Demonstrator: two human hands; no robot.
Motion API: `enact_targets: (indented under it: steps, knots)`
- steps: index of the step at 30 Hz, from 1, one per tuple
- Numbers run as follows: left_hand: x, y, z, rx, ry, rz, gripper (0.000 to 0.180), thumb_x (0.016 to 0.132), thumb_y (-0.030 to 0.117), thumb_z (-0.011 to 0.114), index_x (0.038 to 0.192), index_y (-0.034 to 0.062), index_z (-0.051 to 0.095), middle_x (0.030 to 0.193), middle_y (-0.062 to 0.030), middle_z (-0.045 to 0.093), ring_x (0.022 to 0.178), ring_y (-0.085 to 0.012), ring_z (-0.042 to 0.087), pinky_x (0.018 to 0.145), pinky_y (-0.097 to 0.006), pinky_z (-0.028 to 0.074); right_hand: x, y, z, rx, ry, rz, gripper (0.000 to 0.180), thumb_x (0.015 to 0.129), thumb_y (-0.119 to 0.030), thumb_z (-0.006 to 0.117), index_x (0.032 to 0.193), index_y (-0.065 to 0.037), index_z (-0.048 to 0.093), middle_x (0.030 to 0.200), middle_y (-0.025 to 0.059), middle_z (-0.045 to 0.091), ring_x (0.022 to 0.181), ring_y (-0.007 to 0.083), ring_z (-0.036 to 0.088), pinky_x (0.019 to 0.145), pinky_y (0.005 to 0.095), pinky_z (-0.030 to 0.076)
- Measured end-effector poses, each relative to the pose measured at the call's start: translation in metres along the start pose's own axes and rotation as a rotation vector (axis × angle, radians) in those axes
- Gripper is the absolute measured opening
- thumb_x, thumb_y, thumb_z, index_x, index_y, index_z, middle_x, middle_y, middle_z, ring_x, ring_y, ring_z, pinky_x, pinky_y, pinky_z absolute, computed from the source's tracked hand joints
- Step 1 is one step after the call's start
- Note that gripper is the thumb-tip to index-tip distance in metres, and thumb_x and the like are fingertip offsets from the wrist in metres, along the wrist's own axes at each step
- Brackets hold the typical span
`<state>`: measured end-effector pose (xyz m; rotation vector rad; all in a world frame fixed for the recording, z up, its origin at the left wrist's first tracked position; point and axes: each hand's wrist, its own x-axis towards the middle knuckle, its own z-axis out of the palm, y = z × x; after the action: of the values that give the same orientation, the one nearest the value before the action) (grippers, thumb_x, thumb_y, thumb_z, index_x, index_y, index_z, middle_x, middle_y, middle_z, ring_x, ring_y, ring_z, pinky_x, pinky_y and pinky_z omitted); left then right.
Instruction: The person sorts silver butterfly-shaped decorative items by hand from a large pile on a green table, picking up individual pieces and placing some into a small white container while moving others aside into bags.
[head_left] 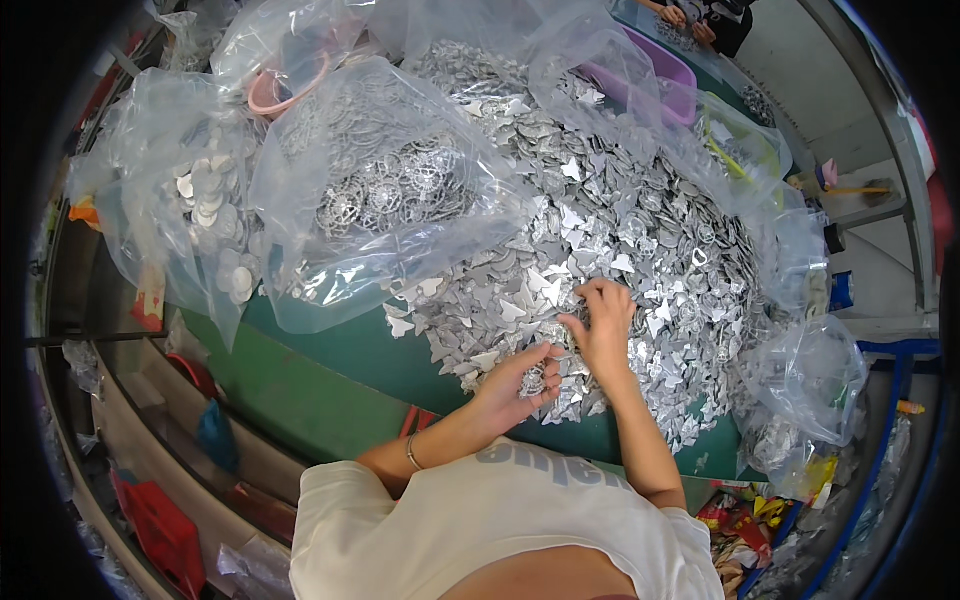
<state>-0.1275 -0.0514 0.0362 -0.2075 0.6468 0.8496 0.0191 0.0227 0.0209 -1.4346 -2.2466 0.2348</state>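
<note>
On a green desk (330, 370), the left hand (515, 385) cups a round silver ornament (533, 380), grip closed on it; the right hand (603, 325) pinches into the heap of silver pieces (640, 230).

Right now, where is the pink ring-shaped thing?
In the head view, the pink ring sits at the upper left, inside a clear plastic bag, behind the bag of round filigree pieces.

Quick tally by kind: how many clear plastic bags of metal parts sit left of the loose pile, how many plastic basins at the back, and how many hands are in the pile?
Clear bags of metal parts, bag of round discs and bag of filigree pieces: 2
Plastic basins, pink basin and purple basin: 2
Hands in the loose pile, left hand and right hand: 2
Total: 6
</note>
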Motion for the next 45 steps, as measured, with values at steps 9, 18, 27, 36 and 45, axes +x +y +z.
enact_targets:
  steps: [9, 18, 27, 36, 45]
  knots:
    - [0.015, -0.007, -0.011, -0.036, -0.18, 0.042, 0.027, 0.089, 0.018, 0.054, 0.113, 0.0059, 0.053, 0.086, -0.0007, 0.048, 0.072, -0.0094, 0.044, 0.069, -0.022, 0.041, 0.004, 0.02, -0.007, -0.085, 0.171, -0.183, 0.01, 0.075, -0.008, 0.064, 0.082, -0.005, 0.057, 0.087, 0.0055, 0.057, 0.088, 0.0229, 0.052, 0.085, 0.04, 0.031]
    - [0.011, -0.002, 0.005, -0.015, -0.007, 0.099, 0.033, 0.086, 0.014, 0.056, 0.118, 0.0059, 0.051, 0.097, -0.0036, 0.052, 0.075, -0.0098, 0.046, 0.073, -0.024, 0.044, 0.003, 0.006, -0.011, 0.014, -0.003, -0.175, 0.014, 0.071, -0.01, 0.066, 0.082, -0.007, 0.057, 0.096, 0.0054, 0.055, 0.099, 0.0247, 0.048, 0.09, 0.0445, 0.028]
    - [0.014, -0.009, 0.003, -0.038, 0.012, 0.131, 0.032, 0.087, 0.014, 0.055, 0.118, 0.0051, 0.05, 0.096, -0.0047, 0.053, 0.075, -0.0106, 0.048, 0.075, -0.025, 0.044, 0.004, 0.014, -0.028, 0.344, 0.139, 0.07, 0.007, 0.076, -0.007, 0.063, 0.078, -0.003, 0.057, 0.083, 0.0071, 0.058, 0.088, 0.0231, 0.053, 0.085, 0.0379, 0.036]
    - [0.014, -0.011, 0.005, -0.011, -0.072, 0.065, 0.022, 0.09, 0.024, 0.052, 0.101, 0.0047, 0.053, 0.072, -0.0015, 0.045, 0.064, -0.0099, 0.043, 0.062, -0.022, 0.04, 0.042, 0.01, -0.034, 0.215, 0.042, -0.074, 0.029, 0.074, -0.009, 0.065, 0.101, 0.0, 0.057, 0.102, 0.0131, 0.057, 0.099, 0.0315, 0.049, 0.088, 0.0378, 0.037]
    - [0.019, -0.014, -0.009, -0.174, -0.095, -0.003, 0.018, 0.088, 0.021, 0.052, 0.093, 0.0042, 0.052, 0.064, 0.0001, 0.038, 0.053, -0.0079, 0.033, 0.048, -0.021, 0.029, 0.002, 0.025, -0.018, 0.131, 0.067, -0.224, 0.016, 0.071, -0.004, 0.066, 0.082, -0.004, 0.054, 0.091, 0.0091, 0.059, 0.094, 0.0264, 0.053, 0.087, 0.0408, 0.033]
